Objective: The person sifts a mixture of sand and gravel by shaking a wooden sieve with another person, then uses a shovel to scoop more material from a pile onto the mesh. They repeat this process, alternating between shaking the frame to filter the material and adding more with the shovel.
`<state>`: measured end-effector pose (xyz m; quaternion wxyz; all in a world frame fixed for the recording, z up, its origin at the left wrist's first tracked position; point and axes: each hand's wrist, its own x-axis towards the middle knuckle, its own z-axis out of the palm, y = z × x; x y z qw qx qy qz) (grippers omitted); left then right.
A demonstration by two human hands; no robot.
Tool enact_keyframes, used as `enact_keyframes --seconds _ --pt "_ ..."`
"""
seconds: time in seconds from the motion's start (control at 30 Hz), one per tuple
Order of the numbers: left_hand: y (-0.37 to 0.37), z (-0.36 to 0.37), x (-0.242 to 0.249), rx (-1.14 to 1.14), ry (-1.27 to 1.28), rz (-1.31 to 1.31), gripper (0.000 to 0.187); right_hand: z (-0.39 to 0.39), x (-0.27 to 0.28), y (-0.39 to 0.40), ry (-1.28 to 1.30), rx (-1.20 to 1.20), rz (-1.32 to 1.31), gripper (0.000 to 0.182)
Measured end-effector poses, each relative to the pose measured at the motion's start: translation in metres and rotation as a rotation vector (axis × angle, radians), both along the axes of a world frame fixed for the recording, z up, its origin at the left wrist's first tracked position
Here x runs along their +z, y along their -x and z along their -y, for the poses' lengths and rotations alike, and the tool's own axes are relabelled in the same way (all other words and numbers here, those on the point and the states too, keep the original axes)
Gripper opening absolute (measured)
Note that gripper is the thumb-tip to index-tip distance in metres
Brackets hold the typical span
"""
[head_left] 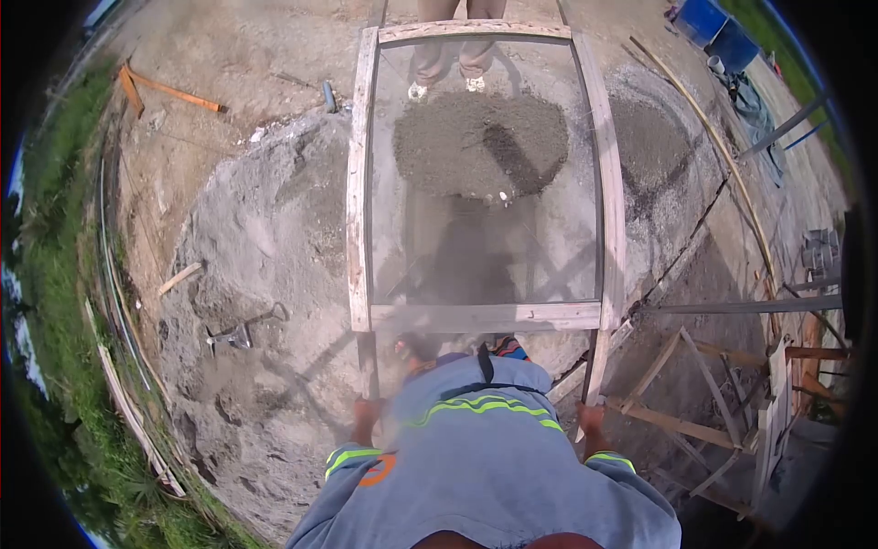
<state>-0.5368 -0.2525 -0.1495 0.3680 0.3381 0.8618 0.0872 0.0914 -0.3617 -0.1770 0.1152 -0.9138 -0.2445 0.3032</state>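
Observation:
A wooden-framed sand sieve [360,183] with a mesh bottom stretches out in front of me. My left hand [368,414] is wrapped around its near left handle. On the other side, my right hand [592,419] grips the near right handle. A heap of damp grey sand [448,137] with a few pale lumps appears to lie on the far half of the mesh. Dark shadows cross the sand and the near half of the mesh. Both handles run back from the frame's near bar, beside my body.
Another person's legs [476,57] stand at the sieve's far end. A shovel [240,337] lies on the sand pile [247,210] at left. To the right are a long pole [709,128], a wooden trestle [677,421] and blue barrels [732,46]. Grass borders the left.

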Motion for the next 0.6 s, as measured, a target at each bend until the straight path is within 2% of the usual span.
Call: enact_keyframes --seconds 0.03,0.07,0.1,0.13,0.17,0.2,0.23,0.27,0.3,0.33,0.4,0.5,0.53,0.57,0.6 --pt "-0.002 -0.002 0.008 0.013 0.043 0.065 0.033 0.005 -0.012 -0.002 -0.003 0.02 0.022 0.042" --pt "0.004 -0.024 -0.002 -0.004 0.088 0.071 0.042 -0.036 0.027 0.013 -0.014 -0.031 -0.085 0.041" --pt "0.013 -0.052 -0.014 -0.019 0.138 0.074 0.052 -0.089 0.09 0.039 -0.021 -0.087 -0.188 0.041" --pt "0.004 -0.092 0.008 -0.04 0.13 0.085 0.047 -0.111 0.064 0.032 -0.116 -0.2 -0.373 0.038" --pt "0.007 -0.13 0.012 -0.05 0.112 0.138 0.041 -0.135 0.03 0.008 -0.084 -0.029 -0.312 0.034" --pt "0.002 -0.168 0.034 -0.091 0.028 0.247 0.037 -0.168 0.032 0.002 -0.211 -0.047 -0.431 0.033" --pt "0.008 -0.203 0.036 -0.202 -0.131 0.13 0.034 -0.209 0.07 0.004 -0.342 0.23 -0.24 0.036" --pt "0.017 -0.238 0.027 -0.214 -0.257 0.192 0.025 -0.252 0.092 0.002 -0.218 0.235 -0.09 0.039" --pt "-0.027 -0.256 0.132 -0.2 -0.255 0.151 0.029 -0.288 0.073 -0.02 -0.24 0.1 -0.028 0.043" --pt "-0.022 -0.281 0.14 -0.244 -0.32 0.143 0.031 -0.312 0.174 0.01 -0.172 0.014 -0.22 0.046" --pt "-0.037 -0.308 0.192 -0.177 -0.279 0.151 0.032 -0.339 0.214 0.01 -0.231 -0.002 -0.189 0.046" --pt "-0.012 -0.292 0.123 -0.248 -0.365 0.053 0.032 -0.317 0.21 0.012 -0.225 0.031 -0.214 0.045" --pt "-0.036 -0.251 0.143 -0.165 -0.291 0.08 0.032 -0.289 0.155 -0.004 -0.217 0.176 -0.112 0.045" --pt "-0.038 -0.218 0.124 -0.235 -0.225 -0.062 0.033 -0.26 0.099 -0.021 -0.211 0.313 0.005 0.045" --pt "-0.037 -0.178 0.096 -0.156 -0.243 0.001 0.032 -0.218 0.1 0.0 -0.243 0.129 -0.046 0.044"
